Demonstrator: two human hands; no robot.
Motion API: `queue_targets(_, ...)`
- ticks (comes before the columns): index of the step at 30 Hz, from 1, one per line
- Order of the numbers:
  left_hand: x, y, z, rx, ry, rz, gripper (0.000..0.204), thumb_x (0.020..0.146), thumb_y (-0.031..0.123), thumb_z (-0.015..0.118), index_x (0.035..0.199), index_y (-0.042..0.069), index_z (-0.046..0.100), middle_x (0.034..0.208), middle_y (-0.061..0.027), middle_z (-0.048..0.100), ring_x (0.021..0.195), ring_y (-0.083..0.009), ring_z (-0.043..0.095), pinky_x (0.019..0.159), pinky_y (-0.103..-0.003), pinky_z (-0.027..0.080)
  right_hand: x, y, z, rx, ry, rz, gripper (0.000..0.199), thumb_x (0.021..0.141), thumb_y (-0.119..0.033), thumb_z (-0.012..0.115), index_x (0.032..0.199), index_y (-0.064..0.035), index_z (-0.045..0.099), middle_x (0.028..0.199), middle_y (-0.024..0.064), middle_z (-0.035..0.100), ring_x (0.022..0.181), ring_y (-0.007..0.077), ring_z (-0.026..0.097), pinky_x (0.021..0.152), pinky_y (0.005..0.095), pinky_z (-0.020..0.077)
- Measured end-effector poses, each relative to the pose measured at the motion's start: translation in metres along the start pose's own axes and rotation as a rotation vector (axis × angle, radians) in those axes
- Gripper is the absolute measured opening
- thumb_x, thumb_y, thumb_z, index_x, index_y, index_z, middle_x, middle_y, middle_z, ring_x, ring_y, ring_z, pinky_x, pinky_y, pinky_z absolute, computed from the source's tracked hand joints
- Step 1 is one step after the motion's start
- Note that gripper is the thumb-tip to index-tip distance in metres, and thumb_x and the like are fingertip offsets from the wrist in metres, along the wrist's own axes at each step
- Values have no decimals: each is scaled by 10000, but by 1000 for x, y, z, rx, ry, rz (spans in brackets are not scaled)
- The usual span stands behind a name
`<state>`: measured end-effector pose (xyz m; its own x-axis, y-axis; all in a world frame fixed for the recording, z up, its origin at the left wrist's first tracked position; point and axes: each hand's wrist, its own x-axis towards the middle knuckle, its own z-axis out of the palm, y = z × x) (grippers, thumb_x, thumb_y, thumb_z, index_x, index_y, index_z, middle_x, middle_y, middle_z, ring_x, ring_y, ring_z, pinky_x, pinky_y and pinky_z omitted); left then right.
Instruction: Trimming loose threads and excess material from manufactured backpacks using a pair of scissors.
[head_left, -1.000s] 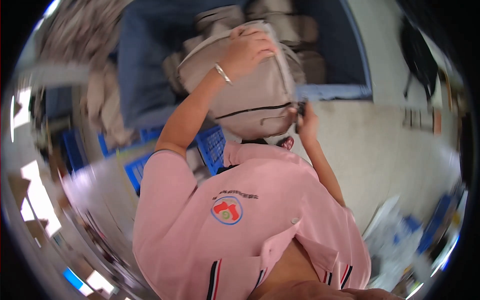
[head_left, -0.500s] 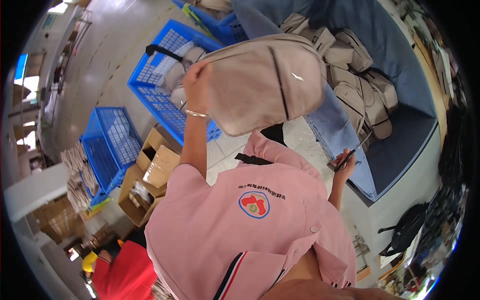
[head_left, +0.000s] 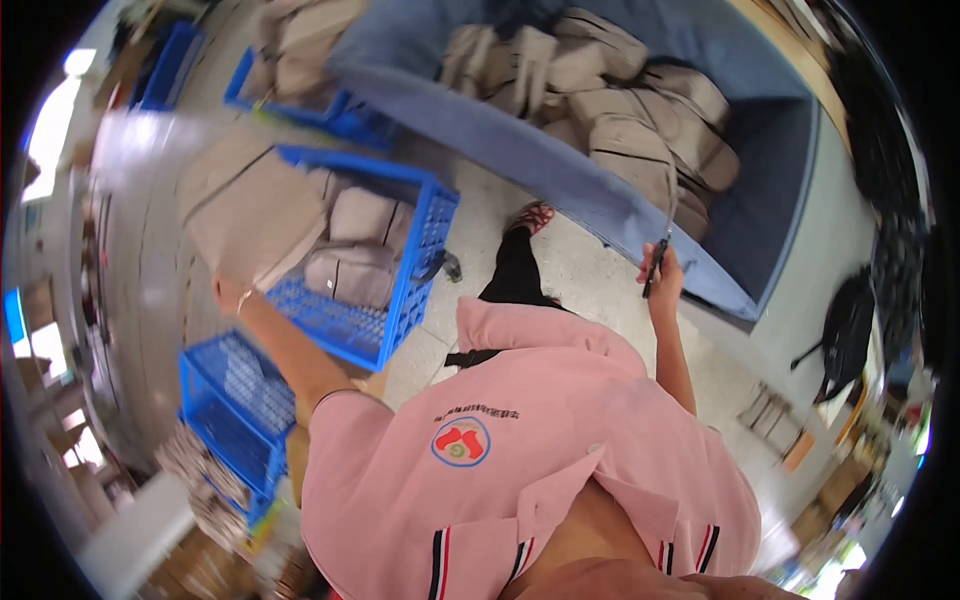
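My left hand (head_left: 232, 294) is closed on the edge of a beige bag (head_left: 250, 200) with a dark stripe across it, slightly blurred. The bag hangs over the left part of a blue plastic crate (head_left: 418, 262). Inside that crate lie several similar beige bags (head_left: 350, 275). Over on the right, my right hand (head_left: 664, 272) grips scissors (head_left: 655, 268) by their black handles, the thin metal blades pointing away from me. Just beyond the blades stands a large blue-grey fabric-walled bin (head_left: 500, 125), with a pile of beige bags (head_left: 630, 145) in it.
A second blue crate (head_left: 235, 90) with beige bags stands at the far left. Another blue crate (head_left: 230, 410) sits near my left elbow, beside a stack of beige cloth pieces (head_left: 200, 465). A black backpack (head_left: 845, 340) lies at the right. My foot (head_left: 533, 216) is between crate and bin.
My left hand has carried the bag leftward, from in front of me to over the crate. My view has shifted. The scissors remain in my right hand by the bin.
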<state>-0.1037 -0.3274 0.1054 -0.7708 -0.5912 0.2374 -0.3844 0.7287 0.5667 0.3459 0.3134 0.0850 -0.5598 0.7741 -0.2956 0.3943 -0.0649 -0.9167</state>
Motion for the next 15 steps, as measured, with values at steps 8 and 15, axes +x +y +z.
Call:
queue_targets(8,-50,161,173,-428,-222,399,345,855,192,689,1103,-45,655,1079,-141,683,930,-223,650,834,-360,518,58,-3,-27,-481,382,-72,365,874,-342,710,898,-45,499,647,164,562,566,374,554,548,429,452)
queue_targets(15,-352,425,353,-450,-1503,553,248,939,226,626,1072,23,677,908,-47,695,797,-118,650,734,-256,516,135,8,-46,-630,645,100,369,888,-361,675,928,-59,468,742,186,600,706,433,592,611,485,452)
